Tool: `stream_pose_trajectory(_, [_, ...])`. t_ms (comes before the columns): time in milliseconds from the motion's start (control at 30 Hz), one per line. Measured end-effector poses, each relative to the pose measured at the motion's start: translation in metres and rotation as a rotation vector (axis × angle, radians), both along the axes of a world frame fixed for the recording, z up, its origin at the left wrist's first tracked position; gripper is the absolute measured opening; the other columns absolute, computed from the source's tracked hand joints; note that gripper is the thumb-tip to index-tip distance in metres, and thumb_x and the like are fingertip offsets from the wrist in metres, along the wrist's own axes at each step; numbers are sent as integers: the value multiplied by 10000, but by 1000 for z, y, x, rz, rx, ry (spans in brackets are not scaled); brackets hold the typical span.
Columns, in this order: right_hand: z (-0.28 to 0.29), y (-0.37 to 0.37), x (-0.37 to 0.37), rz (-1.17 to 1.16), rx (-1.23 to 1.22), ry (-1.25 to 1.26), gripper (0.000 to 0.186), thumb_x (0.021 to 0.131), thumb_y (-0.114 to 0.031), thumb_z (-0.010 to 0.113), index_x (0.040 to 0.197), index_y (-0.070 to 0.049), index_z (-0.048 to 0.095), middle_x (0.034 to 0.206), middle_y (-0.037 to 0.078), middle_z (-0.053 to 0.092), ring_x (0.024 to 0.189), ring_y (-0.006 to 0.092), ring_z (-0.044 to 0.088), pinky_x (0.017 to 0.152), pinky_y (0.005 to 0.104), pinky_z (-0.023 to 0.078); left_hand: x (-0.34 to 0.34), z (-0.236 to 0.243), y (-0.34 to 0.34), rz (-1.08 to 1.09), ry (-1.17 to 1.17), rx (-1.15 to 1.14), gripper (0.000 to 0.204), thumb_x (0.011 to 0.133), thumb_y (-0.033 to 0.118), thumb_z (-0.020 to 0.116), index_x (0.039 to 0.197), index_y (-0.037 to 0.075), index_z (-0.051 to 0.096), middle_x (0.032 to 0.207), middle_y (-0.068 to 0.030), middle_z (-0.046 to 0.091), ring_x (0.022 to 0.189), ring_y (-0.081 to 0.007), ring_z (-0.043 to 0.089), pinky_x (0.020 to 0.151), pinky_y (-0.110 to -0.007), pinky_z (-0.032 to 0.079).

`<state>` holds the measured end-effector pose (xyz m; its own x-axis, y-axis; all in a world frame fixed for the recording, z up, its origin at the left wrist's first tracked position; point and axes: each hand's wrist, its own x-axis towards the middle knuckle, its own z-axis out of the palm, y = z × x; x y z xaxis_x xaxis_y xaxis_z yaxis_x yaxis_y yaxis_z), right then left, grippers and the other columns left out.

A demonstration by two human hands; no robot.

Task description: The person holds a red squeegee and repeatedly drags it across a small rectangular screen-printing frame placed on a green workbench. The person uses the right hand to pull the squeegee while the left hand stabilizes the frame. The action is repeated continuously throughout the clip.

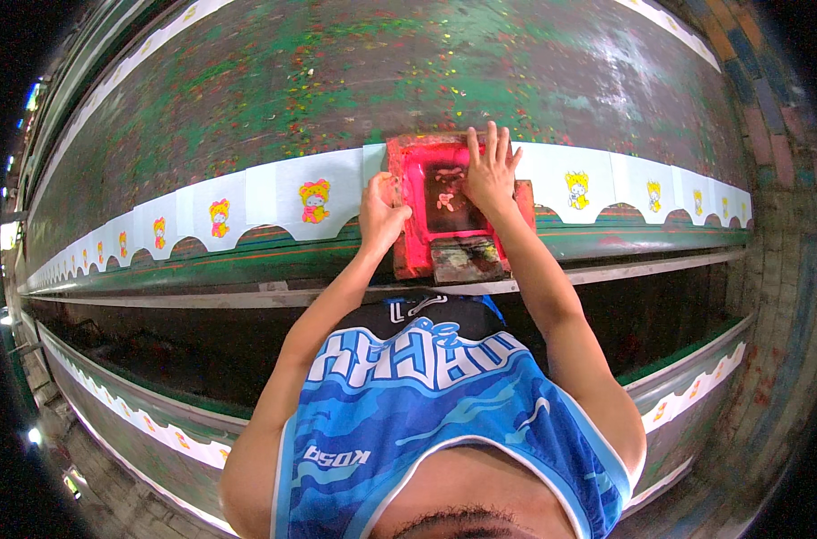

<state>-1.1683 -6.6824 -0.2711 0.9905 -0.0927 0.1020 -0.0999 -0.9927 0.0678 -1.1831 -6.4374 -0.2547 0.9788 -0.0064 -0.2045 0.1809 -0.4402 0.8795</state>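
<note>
A red-stained screen printing frame point(415, 254) lies over the row of white cut pieces at the near edge of the long table. Its mesh window shows a small figure pattern under red ink. My left hand point(384, 214) grips the frame's left side, thumb on the rim. Across its right part, my right hand point(491, 175) rests flat with fingers spread. A dark, ink-smeared block point(468, 260) sits at the frame's near end. Left of the frame, a white piece point(314, 196) bears a yellow and pink-red cartoon animal; the motif on the right piece point(576, 189) is mostly yellow.
The green-and-dark table point(552, 81) is speckled with paint. Another row of white pieces point(687, 22) runs along its far side. A pale rail point(642, 271) borders the near edge, and a second table with printed pieces point(148, 422) stands behind me.
</note>
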Motion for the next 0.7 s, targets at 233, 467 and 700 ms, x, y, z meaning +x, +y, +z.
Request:
stream_pose_trajectory(233, [5,-4,2,-1,-33,52,1050,804,-310,818,1686,-155,269,1738,233,174,1596,504,185,1166,799,259,-1,-5,1,-13,-58,21,730,655,81,776,1355,75,567,1324,-194,624,1257,-399,607,1046,-467,503])
stream_pose_trajectory(467, [9,5,8,-6,22,5,846,910,-264,691,1667,-158,328,1740,227,200,1602,492,184,1172,800,235,-1,-8,0,-7,-79,-10,715,659,71,772,1345,63,568,1304,-191,630,1244,-394,614,1050,-459,502])
stream_pose_trajectory(700, [28,5,6,-45,104,58,881,894,-299,713,1674,-174,323,1748,221,196,1607,482,180,1189,793,208,-1,-6,1,3,-41,-28,724,662,58,773,1357,57,569,1304,-193,634,1238,-384,625,1044,-451,506])
